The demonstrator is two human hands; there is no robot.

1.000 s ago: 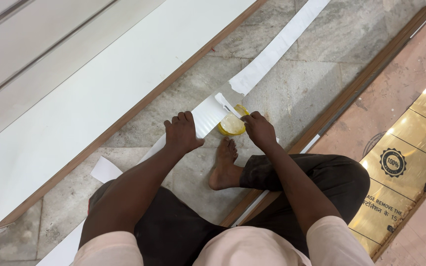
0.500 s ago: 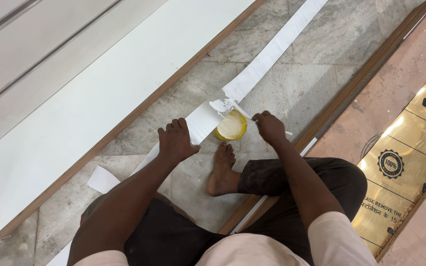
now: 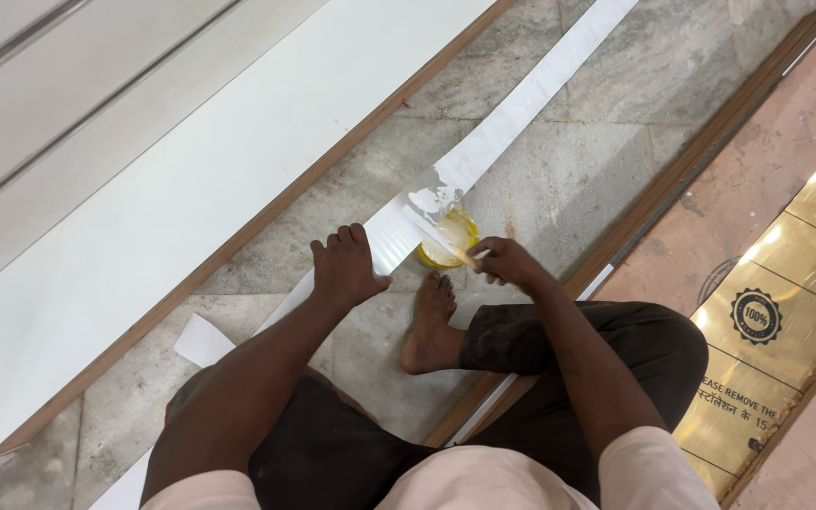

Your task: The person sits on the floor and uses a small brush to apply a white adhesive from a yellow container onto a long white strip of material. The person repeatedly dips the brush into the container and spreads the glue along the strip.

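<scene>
Clothing: dark trousers [image 3: 635,359] and a pale shirt [image 3: 484,486] are being worn by the seated person, nearest to the camera.
Bare foot: the foot [image 3: 430,326] is being rested on the stone floor [image 3: 559,189], just below the yellow dish.
Left hand: the left hand [image 3: 345,267] is being pressed flat on the white strip [image 3: 512,118], fingers spread apart, holding nothing.
Right hand: a thin flat stick [image 3: 436,233] is being pinched by the right hand [image 3: 507,264], fingertips closed together on its end.
Stick: the tip is being held over the strip, just beside the dish, where a patchy smear is showing.
Yellow dish: the small dish [image 3: 450,238] is standing on the floor, touching the strip edge, between foot and strip.
Good practice, as a judgement: the strip should be kept pinned flat, and the stick drawn lightly and evenly, so the layer is being spread thin without lifting the edge.
White panel: a long white board [image 3: 172,208] with brown edge is lying beside the strip.
Far side: a gold sheet [image 3: 786,321] is lying to the right.
</scene>
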